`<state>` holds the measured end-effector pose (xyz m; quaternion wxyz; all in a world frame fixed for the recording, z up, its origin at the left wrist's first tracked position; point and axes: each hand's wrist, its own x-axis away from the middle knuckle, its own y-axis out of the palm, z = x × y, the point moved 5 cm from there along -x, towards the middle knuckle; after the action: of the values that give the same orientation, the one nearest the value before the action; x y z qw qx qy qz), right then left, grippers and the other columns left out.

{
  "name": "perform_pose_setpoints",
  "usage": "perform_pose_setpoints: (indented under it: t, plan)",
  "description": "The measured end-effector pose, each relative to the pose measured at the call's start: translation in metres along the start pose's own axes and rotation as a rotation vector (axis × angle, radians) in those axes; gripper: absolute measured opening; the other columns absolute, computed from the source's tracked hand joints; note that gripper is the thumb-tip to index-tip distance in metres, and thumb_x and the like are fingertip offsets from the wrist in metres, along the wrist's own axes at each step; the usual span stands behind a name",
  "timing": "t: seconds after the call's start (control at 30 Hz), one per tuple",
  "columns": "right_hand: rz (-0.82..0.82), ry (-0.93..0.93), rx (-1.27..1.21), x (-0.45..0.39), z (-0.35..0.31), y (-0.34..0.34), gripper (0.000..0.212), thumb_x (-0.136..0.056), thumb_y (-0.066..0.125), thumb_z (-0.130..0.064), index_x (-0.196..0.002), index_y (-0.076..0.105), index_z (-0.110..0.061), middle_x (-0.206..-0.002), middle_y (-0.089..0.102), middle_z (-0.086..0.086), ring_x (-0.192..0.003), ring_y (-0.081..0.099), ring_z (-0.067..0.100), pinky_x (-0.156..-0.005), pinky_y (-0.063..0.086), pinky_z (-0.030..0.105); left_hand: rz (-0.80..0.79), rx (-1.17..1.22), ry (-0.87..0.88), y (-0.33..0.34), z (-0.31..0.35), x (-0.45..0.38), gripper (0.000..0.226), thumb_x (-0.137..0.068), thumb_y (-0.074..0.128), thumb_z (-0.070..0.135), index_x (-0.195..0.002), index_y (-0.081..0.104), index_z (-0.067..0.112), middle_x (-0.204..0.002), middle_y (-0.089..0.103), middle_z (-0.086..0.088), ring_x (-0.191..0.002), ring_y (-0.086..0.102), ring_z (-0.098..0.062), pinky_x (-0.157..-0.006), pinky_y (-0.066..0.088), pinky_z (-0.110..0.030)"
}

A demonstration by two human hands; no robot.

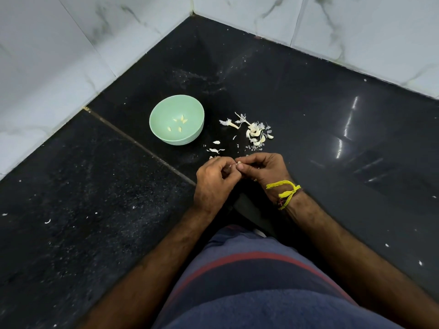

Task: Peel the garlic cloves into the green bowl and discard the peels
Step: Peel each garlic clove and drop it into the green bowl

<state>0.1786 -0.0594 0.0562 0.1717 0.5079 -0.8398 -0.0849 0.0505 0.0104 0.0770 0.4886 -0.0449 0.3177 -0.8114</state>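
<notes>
A green bowl (166, 136) stands on the black stone counter and holds several peeled garlic cloves (179, 124). To its right lies a pile of unpeeled cloves, stems and papery skins (255, 132). A few loose peels (215, 150) lie between the bowl and my hands. My left hand (213, 184) and my right hand (263, 168) meet in front of me, fingertips together, both pinching one small garlic clove (238, 163). Most of that clove is hidden by my fingers.
The counter (332, 138) runs into a corner of white marble-tiled walls (59, 67). A seam crosses the counter from the left wall toward my hands. Small white peel flecks dot the surface. A yellow thread band circles my right wrist.
</notes>
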Motion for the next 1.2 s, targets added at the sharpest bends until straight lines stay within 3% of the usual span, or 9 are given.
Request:
perform_pose_setpoints:
  t: [0.2,0.3,0.4,0.57,0.73,0.83,0.93,1.0,1.2]
  plan:
    - [-0.061,0.042,-0.069,-0.003,0.010,0.002,0.019,-0.082,0.069,0.004,-0.101,0.070,0.007,-0.091,0.072,0.022,-0.085,0.070,0.030,-0.076,0.060,0.032,-0.034,0.298,-0.336,0.005,-0.016,0.005,0.010,-0.080,0.071,0.025,-0.077,0.068,0.017,-0.068,0.069,-0.005,-0.066,0.066,-0.032,-0.064,0.058,-0.045]
    - [-0.070,0.073,-0.097,-0.004,0.014,0.003,0.020,-0.082,0.069,0.002,-0.102,0.071,0.003,-0.091,0.073,0.018,-0.083,0.070,0.026,-0.078,0.060,0.033,-0.088,0.414,-0.398,0.006,-0.017,0.006,0.012,-0.086,0.070,0.019,-0.076,0.067,0.013,-0.062,0.066,0.003,-0.057,0.060,-0.011,-0.060,0.053,-0.031]
    - [-0.050,0.085,-0.105,-0.005,0.016,0.003,0.021,-0.086,0.065,0.005,-0.106,0.070,0.004,-0.089,0.074,0.015,-0.077,0.070,0.021,-0.076,0.060,0.029,-0.097,0.524,-0.444,0.007,-0.016,0.007,0.015,-0.095,0.062,0.003,-0.082,0.069,0.007,-0.064,0.068,0.003,-0.059,0.060,-0.003,-0.058,0.048,-0.019]
    - [-0.033,0.092,-0.107,-0.004,0.015,-0.002,0.017,-0.086,0.065,0.003,-0.102,0.071,0.002,-0.086,0.073,0.015,-0.078,0.068,0.023,-0.077,0.060,0.030,-0.129,0.532,-0.392,0.007,-0.011,0.009,0.014,-0.097,0.064,0.007,-0.086,0.072,0.003,-0.073,0.074,0.001,-0.067,0.067,-0.005,-0.065,0.053,-0.019]
    - [-0.034,0.107,-0.114,-0.003,0.015,-0.002,0.015,-0.083,0.069,0.001,-0.098,0.073,0.001,-0.089,0.073,0.017,-0.085,0.067,0.029,-0.080,0.059,0.034,-0.147,0.416,-0.316,0.006,-0.019,0.006,0.006,-0.091,0.074,0.014,-0.089,0.075,0.008,-0.081,0.077,-0.006,-0.077,0.075,-0.023,-0.077,0.060,-0.039]
    - [-0.040,0.115,-0.142,-0.003,0.013,-0.001,0.018,-0.081,0.069,0.000,-0.098,0.071,0.004,-0.084,0.072,0.016,-0.076,0.068,0.022,-0.073,0.060,0.028,-0.142,0.407,-0.302,0.006,-0.021,0.005,0.006,-0.092,0.071,0.013,-0.090,0.074,0.008,-0.081,0.077,-0.006,-0.075,0.072,-0.020,-0.075,0.059,-0.035]
    - [-0.051,0.121,-0.153,-0.004,0.015,0.000,0.024,-0.075,0.072,-0.007,-0.097,0.072,0.003,-0.084,0.070,0.018,-0.075,0.066,0.022,-0.073,0.059,0.028,-0.135,0.405,-0.315,0.007,-0.021,0.005,0.009,-0.089,0.070,0.019,-0.088,0.072,0.010,-0.079,0.075,-0.007,-0.074,0.072,-0.026,-0.072,0.059,-0.035]
    - [-0.059,0.121,-0.153,-0.004,0.015,0.000,0.024,-0.075,0.073,-0.008,-0.096,0.073,0.002,-0.085,0.070,0.018,-0.076,0.066,0.023,-0.074,0.060,0.029,-0.119,0.388,-0.328,0.009,-0.023,0.007,0.009,-0.087,0.069,0.023,-0.085,0.071,0.015,-0.075,0.073,-0.002,-0.069,0.069,-0.020,-0.067,0.057,-0.032]
    - [-0.041,0.112,-0.164,-0.004,0.013,0.002,0.015,-0.086,0.063,0.003,-0.100,0.068,0.005,-0.075,0.070,0.011,-0.069,0.066,0.016,-0.068,0.059,0.026,-0.051,0.428,-0.374,0.008,-0.029,0.007,0.009,-0.088,0.074,0.004,-0.089,0.073,0.013,-0.080,0.074,-0.005,-0.072,0.067,-0.012,-0.071,0.056,-0.029]
